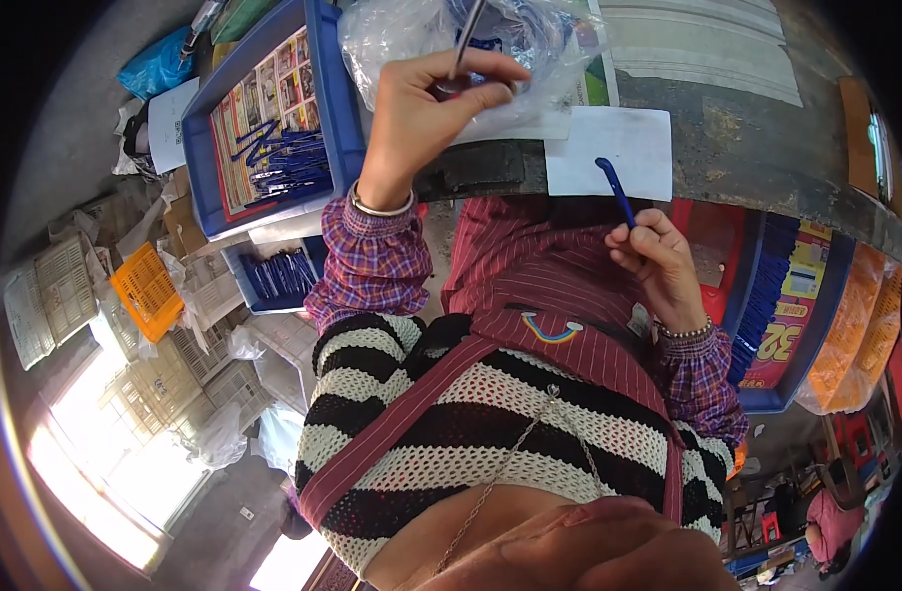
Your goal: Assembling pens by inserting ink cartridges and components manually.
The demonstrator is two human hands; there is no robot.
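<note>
My left hand [421, 123] is raised over the bench, its fingers closed around a thin grey metal rod-like tool [467, 37]. What the tool's lower end touches is hidden by my fingers. Behind this hand lies a clear plastic bag [372, 44] with blue pieces showing inside. My right hand [660, 264] pinches the lower end of a slim blue plastic piece [615, 189], which has a small slot near its tip. The piece tilts up in front of a white sheet of paper [628, 128] at the bench's near edge.
A blue tray [347, 108] at left holds many slim blue pieces on printed paper. Below it sits a smaller blue bin [242, 286]. Another blue bin [788, 392] with blue pieces stands at right, beside orange bags [850, 330]. Grey strips [707, 44] lie on the dark bench [746, 148].
</note>
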